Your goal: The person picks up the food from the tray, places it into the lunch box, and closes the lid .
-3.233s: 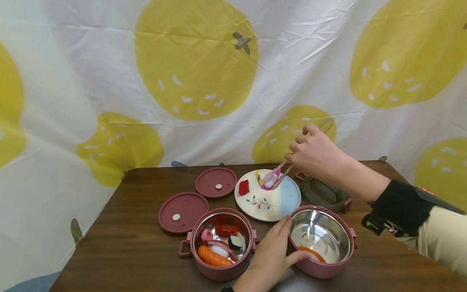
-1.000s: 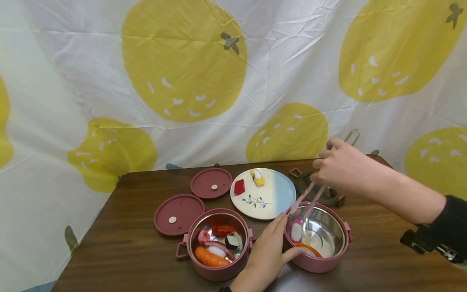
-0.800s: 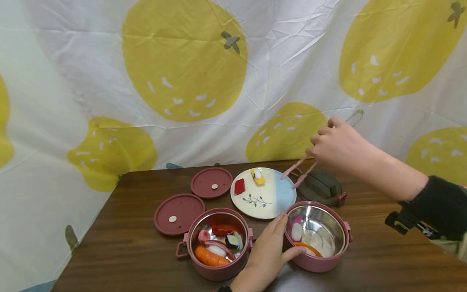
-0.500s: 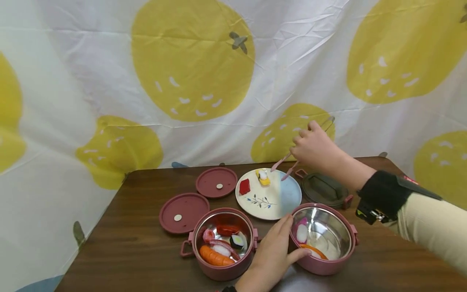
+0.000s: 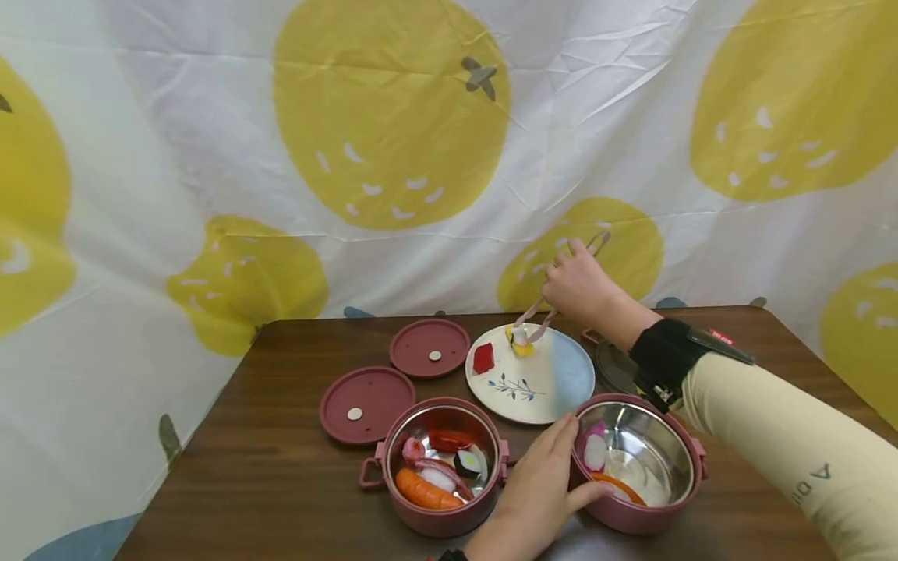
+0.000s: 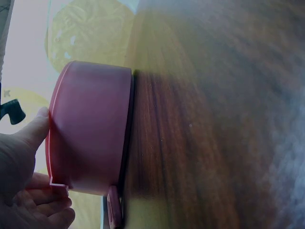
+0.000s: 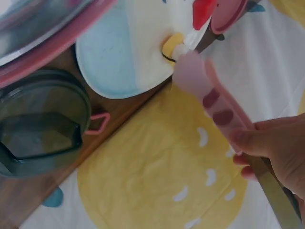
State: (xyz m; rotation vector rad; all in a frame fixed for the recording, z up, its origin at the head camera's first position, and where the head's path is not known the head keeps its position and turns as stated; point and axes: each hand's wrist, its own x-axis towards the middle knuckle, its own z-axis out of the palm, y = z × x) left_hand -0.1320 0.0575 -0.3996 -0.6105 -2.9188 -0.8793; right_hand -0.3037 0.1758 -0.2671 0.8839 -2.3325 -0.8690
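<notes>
My right hand [image 5: 578, 288] holds pink tongs [image 5: 542, 327] over the plate [image 5: 575, 382]. Their tips stand on both sides of a yellow-and-white toy sushi piece [image 5: 521, 349]; in the right wrist view one tong tip [image 7: 190, 74] overlaps its white part. Left of it on the plate lies a red block [image 5: 483, 358]. With thumb and fingers at the rim, my left hand [image 5: 536, 483] holds the right-hand mauve pot [image 5: 624, 518], whose outer wall [image 6: 90, 133] fills much of the left wrist view. Inside are a pink-and-white piece [image 5: 595, 452] and an orange-topped one [image 5: 620, 489].
Left of my left hand stands a second mauve pot [image 5: 428, 523] with several toy foods, including an orange shrimp-like piece [image 5: 424, 491]. Two mauve lids [image 5: 379, 405] lie behind it. A dark lid [image 7: 43, 109] lies behind the right pot, partly under my forearm. A lemon-print cloth [image 5: 210, 140] hangs behind the table.
The tongs carried the pink-and-white piece from the plate into the right pot and let it go. They then moved back to the plate, around the yellow piece. My left hand stayed on the pot.
</notes>
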